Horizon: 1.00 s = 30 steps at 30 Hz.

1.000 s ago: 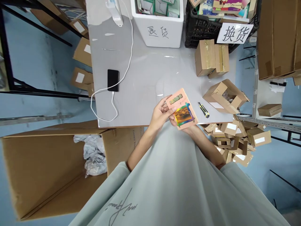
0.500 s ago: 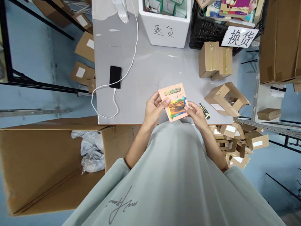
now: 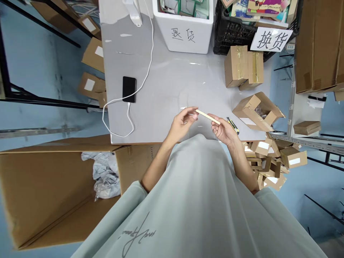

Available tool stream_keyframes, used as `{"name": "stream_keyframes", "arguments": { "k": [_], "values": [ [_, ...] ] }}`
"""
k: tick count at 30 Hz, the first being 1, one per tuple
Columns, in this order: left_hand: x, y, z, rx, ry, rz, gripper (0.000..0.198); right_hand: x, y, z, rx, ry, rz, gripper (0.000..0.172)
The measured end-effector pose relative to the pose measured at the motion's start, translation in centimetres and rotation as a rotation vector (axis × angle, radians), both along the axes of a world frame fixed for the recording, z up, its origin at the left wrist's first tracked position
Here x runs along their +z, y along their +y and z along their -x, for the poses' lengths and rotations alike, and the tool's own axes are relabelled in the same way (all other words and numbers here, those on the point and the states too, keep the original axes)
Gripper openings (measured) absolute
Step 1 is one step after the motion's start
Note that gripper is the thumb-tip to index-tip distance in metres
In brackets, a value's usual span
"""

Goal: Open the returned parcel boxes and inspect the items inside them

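Holding a thin book edge-on between both hands, left hand and right hand pinching opposite ends, knife beside my right.

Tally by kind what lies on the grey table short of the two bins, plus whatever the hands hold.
Taped cardboard boxes: 2
Open cardboard box: 1
Utility knife: 1
Phone: 1
Charging cable: 1
Thin book, between left hand and right hand: 1
Total: 7
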<state>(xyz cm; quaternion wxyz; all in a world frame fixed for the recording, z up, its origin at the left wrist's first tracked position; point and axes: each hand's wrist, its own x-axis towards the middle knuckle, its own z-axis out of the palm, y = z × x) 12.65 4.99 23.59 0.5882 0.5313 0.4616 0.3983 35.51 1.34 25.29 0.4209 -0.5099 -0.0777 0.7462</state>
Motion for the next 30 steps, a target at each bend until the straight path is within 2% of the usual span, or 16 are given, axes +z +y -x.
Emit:
{"name": "stream_keyframes", "arguments": {
  "k": [2,4,8,10,12,14,15,17,19,25,28,30],
  "values": [
    [0.0,0.1,0.0,-0.004,0.004,0.025,0.057,-0.1,0.0,-0.2,-0.008,0.002,0.013,0.025],
    [0.0,0.2,0.0,-0.001,-0.008,0.06,0.061,-0.2,-0.1,-0.5,0.02,-0.021,-0.009,0.029],
    [-0.2,0.3,-0.4,-0.007,-0.015,0.106,0.064,-0.4,-0.5,-0.8,0.045,-0.146,-0.125,0.068],
    [-0.3,0.4,-0.7,-0.009,-0.009,0.112,0.064,-0.3,-0.6,-0.9,-0.004,-0.235,-0.191,0.088],
    [-0.3,0.7,-1.3,-0.011,-0.015,0.125,0.065,-0.3,-0.5,-1.3,-0.058,-0.295,-0.237,0.099],
    [-0.3,1.5,-1.9,-0.011,-0.006,0.134,0.066,-0.4,-0.1,-1.9,-0.076,-0.312,-0.259,0.1],
    [-0.3,2.0,-2.4,-0.009,-0.005,0.135,0.07,-0.6,0.2,-2.4,-0.075,-0.314,-0.271,0.093],
    [-0.1,3.6,-3.4,-0.028,-0.004,0.141,0.076,-0.8,1.1,-3.6,-0.066,-0.321,-0.313,0.074],
    [0.3,5.3,-4.6,-0.08,-0.006,0.149,0.076,-0.8,2.1,-5.1,-0.078,-0.339,-0.353,0.067],
    [1.5,10.9,-9.2,-0.175,0.01,0.112,0.065,-0.3,6.3,-9.6,-0.132,-0.382,-0.402,0.083],
    [1.6,15.0,-11.7,-0.17,0.03,0.044,0.068,0.2,10.3,-11.7,-0.164,-0.391,-0.456,0.084],
    [2.0,18.7,-13.8,-0.152,0.049,-0.005,0.072,0.9,14.1,-13.2,-0.189,-0.405,-0.504,0.081]
  ]
}}
